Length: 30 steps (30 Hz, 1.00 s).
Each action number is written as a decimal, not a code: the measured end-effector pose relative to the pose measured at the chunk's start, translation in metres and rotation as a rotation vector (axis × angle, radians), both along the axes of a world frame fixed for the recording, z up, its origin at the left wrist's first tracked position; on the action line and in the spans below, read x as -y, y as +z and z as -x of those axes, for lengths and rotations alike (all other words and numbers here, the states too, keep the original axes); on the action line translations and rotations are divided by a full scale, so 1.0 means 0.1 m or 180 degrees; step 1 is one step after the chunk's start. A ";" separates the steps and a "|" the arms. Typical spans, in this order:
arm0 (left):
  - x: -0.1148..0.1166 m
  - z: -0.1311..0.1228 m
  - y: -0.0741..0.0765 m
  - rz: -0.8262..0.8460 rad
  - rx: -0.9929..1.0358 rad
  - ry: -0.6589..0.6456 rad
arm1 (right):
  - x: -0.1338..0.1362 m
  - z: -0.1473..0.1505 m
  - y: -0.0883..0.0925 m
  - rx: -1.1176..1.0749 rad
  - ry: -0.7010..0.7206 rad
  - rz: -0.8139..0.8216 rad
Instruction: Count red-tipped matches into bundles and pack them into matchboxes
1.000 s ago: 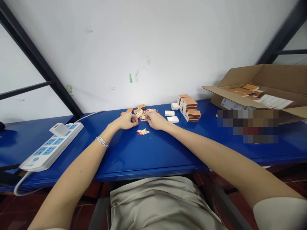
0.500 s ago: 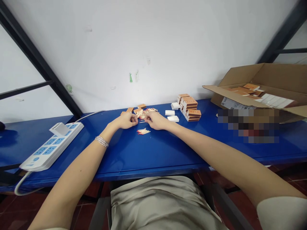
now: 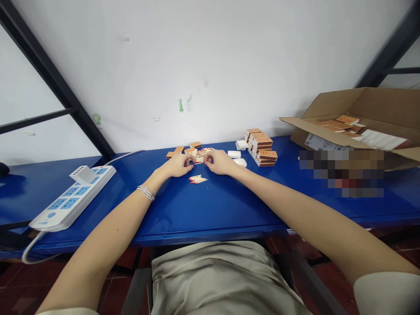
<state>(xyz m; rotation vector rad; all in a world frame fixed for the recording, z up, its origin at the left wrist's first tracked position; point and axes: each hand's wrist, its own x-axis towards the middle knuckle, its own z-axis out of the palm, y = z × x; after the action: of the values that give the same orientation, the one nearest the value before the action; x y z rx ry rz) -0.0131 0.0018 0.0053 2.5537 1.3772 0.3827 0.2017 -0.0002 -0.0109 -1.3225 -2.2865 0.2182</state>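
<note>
On the glossy blue tabletop (image 3: 213, 205), the left hand (image 3: 179, 165) and right hand (image 3: 221, 162) curl narrow, fingertips at a loose heap of thin red-tipped wooden matches (image 3: 201, 154), their hold impossible to tell, near stacked orange cardboard matchboxes (image 3: 263, 147) whose print is too small to read.

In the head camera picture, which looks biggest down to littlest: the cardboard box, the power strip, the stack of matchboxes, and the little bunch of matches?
1. cardboard box, even though the picture edge cuts it off
2. power strip
3. stack of matchboxes
4. little bunch of matches
</note>
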 end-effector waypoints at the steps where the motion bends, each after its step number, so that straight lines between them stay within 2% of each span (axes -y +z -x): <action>1: 0.00 0.00 -0.01 0.0000 -0.0001 0.0003 | 0.01 0.00 0.00 0.0017 -0.0025 0.0001; 9: 0.02 -0.03 0.02 0.0084 -0.0060 -0.0047 | -0.03 0.04 -0.04 0.0151 0.0029 -0.0033; 14: 0.05 -0.02 0.07 0.0252 0.0105 -0.0068 | -0.04 0.08 -0.08 -0.0004 0.0301 -0.0060; 21: 0.03 0.03 0.09 0.0192 0.0247 0.0023 | -0.05 0.14 -0.14 -0.0136 0.0812 0.0029; 28: -0.01 0.07 0.07 0.0250 0.0136 0.0007 | 0.06 0.11 -0.07 -0.0233 0.1241 0.0188; 30: -0.02 0.07 0.07 0.0269 0.0168 -0.0001 | 0.07 0.07 -0.03 -0.0202 0.1240 0.0215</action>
<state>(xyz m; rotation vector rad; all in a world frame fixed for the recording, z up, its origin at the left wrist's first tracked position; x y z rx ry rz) -0.0202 0.0037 0.0119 2.4583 1.3450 0.3806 0.1942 -0.0069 -0.0136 -0.8738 -2.4816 0.4630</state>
